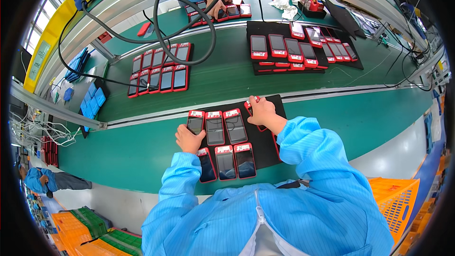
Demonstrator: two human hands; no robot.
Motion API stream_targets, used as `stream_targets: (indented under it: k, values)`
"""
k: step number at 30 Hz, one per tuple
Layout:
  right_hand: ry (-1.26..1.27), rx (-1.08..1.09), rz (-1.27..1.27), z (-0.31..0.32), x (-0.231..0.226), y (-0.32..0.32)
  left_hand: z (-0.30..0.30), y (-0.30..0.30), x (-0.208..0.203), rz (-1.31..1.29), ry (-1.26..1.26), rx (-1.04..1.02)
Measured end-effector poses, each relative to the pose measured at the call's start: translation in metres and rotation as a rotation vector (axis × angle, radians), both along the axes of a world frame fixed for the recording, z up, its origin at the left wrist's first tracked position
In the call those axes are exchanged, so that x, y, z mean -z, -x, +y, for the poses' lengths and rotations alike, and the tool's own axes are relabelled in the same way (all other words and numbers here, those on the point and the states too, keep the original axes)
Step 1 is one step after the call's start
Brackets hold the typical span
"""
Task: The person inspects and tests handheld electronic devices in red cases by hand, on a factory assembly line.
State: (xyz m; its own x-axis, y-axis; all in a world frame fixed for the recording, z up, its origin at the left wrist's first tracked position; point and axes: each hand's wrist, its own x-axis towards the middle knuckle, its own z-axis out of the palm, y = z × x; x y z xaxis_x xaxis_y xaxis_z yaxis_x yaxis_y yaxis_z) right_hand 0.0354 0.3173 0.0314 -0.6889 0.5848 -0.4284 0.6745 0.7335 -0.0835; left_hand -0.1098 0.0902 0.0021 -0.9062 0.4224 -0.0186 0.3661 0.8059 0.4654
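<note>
Red-cased handheld devices with dark screens lie in two rows on a black mat (268, 149) in front of me. My left hand (189, 139) is closed round the lower end of the upper-left device (195, 119), thumb on its right side. Farther right, my right hand (264, 114) grips another red device (248, 106) at the mat's far right part, largely covered by my fingers. Between my hands lie two devices, one (215, 128) beside the other (235, 126). The nearer row holds three more, including a middle device (225, 163). A further red edge shows beneath my right forearm.
Beyond a metal rail, a green belt (222, 68) carries a block of red devices (160, 73) at left and a black mat (339, 64) with more at right. Black cables (212, 33) hang overhead. Across the belt, another person's hands (215, 5) handle devices. An orange crate (391, 199) stands at right.
</note>
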Motion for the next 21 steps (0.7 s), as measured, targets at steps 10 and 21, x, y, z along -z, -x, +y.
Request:
stream_targets:
  k: [10,21]
  values:
    - [-0.009,0.001,-0.008,0.0,0.0,0.0,0.0,0.0,0.002,0.036,-0.019,-0.013]
    - [-0.029,-0.016,-0.004,0.001,0.001,-0.002,0.002,-0.001,-0.006,-0.042,0.01,-0.006]
